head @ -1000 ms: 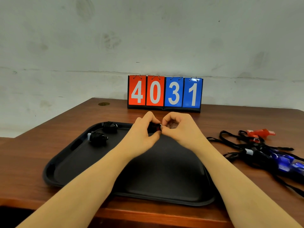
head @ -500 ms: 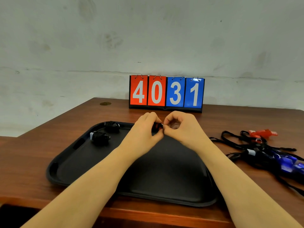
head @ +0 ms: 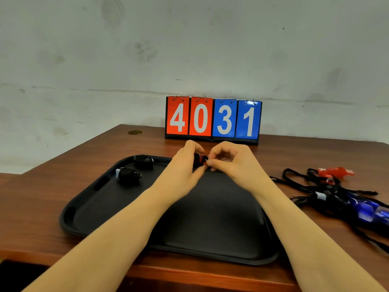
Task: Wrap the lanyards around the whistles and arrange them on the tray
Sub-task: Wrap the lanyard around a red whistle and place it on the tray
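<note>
Between the hands: I see the red whistle (head: pixel 200 160), lanyard wound on.
Left hand (head: pixel 185 167): grips it.
Right hand (head: pixel 229 161): pinches its end.
Risk: my guess, wrap springs loose above tray (head: pixel 210 218) if pinch slips.

left hand (head: pixel 185 165): pretty much the same grip, thumb shifted a touch
red whistle wrapped in black lanyard (head: pixel 200 160): a bit more red peeking out mid-frame now
right hand (head: pixel 231 161): fingertips slid slightly closer onto it
</note>
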